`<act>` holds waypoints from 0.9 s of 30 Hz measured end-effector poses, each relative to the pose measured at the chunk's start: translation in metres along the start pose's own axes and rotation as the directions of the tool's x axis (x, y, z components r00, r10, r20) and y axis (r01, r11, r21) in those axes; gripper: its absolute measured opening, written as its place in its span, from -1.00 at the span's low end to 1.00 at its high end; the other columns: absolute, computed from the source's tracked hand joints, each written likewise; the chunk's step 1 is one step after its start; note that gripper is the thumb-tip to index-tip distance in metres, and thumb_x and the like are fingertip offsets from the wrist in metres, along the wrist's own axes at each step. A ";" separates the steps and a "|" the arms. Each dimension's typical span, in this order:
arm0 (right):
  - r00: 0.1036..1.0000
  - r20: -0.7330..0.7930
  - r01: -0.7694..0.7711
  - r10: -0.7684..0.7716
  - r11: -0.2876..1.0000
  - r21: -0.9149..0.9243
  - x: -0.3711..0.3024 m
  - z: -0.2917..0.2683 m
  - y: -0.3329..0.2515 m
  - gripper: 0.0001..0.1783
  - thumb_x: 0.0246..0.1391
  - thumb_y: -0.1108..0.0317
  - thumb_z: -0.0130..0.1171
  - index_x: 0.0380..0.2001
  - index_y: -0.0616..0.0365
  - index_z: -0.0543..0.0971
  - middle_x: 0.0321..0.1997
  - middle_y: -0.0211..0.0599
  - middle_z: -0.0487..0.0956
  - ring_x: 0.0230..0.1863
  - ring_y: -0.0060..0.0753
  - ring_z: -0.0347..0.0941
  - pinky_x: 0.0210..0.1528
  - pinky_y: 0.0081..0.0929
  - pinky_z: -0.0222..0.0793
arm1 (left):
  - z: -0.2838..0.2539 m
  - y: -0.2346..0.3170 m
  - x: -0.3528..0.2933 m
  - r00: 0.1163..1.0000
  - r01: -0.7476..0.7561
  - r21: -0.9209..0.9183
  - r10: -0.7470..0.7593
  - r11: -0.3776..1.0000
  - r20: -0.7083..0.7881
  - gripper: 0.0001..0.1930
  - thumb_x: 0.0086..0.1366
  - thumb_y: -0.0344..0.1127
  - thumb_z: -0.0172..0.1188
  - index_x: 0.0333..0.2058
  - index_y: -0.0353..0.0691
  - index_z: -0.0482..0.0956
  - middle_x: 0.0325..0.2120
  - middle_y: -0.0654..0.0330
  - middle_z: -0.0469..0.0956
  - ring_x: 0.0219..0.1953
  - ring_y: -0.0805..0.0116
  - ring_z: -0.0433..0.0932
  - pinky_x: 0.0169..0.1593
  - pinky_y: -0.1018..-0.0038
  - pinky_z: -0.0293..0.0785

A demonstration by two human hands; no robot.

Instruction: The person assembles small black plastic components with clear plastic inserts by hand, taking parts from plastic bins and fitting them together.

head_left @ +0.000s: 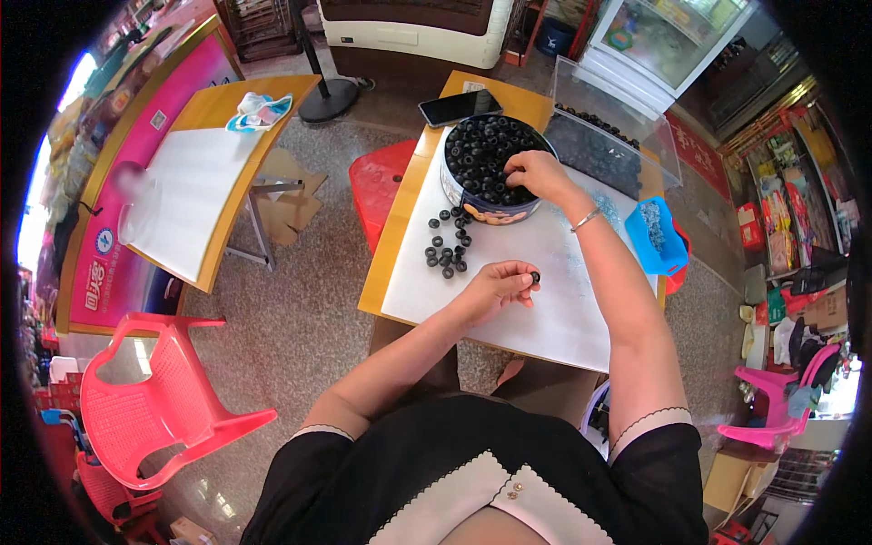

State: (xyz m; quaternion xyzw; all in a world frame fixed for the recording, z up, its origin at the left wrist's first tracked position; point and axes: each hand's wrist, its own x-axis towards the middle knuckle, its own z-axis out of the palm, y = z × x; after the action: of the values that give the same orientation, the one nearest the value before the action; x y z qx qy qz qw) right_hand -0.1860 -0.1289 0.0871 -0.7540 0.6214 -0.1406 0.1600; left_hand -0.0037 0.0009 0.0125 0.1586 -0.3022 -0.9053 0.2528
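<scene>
My left hand (501,289) is above the white-covered table, pinching a small black ring-shaped piece (535,277) between thumb and fingertips. My right hand (538,176) reaches into the right side of a round tin (498,214). Its fingers are curled down among many black ring-shaped pieces (486,150); whatever they grip is hidden. The tin is heaped nearly to its rim and has a patterned side. Several loose black pieces (447,243) lie in a cluster on the table between the tin and my left hand.
Beyond the tin lies a dark phone (460,107). A clear plastic bin (595,150) with more black pieces is at the back right. A blue basket (656,234) holding small clear bits sits by the right edge. Red stool (377,182) left; pink chair (168,400) lower left.
</scene>
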 end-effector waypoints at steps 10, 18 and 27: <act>0.979 -0.061 -0.059 0.192 0.562 0.825 -0.072 -0.024 -0.037 -0.79 -0.08 0.46 0.14 -0.31 0.28 0.57 -0.38 -0.35 0.58 -0.31 -0.56 0.46 -0.19 -0.60 0.34 | 0.002 -0.001 -0.004 1.000 -0.008 -0.039 0.007 0.999 -0.015 -0.81 0.25 -0.38 0.08 -0.19 -0.33 0.47 -0.36 0.18 0.52 -0.41 0.45 0.48 -0.24 0.51 0.47; 0.962 -0.044 0.045 0.271 0.002 0.999 -0.146 0.024 -0.040 -0.79 -0.02 0.51 0.14 -0.25 0.29 0.55 -0.29 -0.29 0.57 -0.29 -0.50 0.47 -0.20 -0.57 0.38 | -0.003 0.001 -0.003 0.997 -0.060 -0.058 0.057 0.997 -0.042 -0.79 0.27 -0.38 0.05 -0.17 -0.36 0.45 -0.35 0.14 0.52 -0.41 0.46 0.48 -0.24 0.50 0.47; 0.861 -0.062 0.001 0.504 0.121 0.993 -0.201 0.050 -0.044 -0.76 -0.02 0.49 0.12 -0.22 0.30 0.55 -0.34 -0.30 0.58 -0.37 -0.55 0.42 -0.25 -0.63 0.30 | 0.002 0.004 -0.003 0.991 -0.098 -0.034 0.095 0.995 -0.100 -0.79 0.24 -0.34 0.09 -0.18 -0.30 0.45 -0.36 0.19 0.50 -0.39 0.48 0.44 -0.24 0.52 0.45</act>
State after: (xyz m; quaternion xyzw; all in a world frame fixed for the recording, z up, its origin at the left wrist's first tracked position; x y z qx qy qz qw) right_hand -0.1642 0.0798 0.0575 -0.3062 0.5216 -0.6201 0.4996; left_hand -0.0008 0.0012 0.0168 0.1831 -0.2792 -0.8888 0.3138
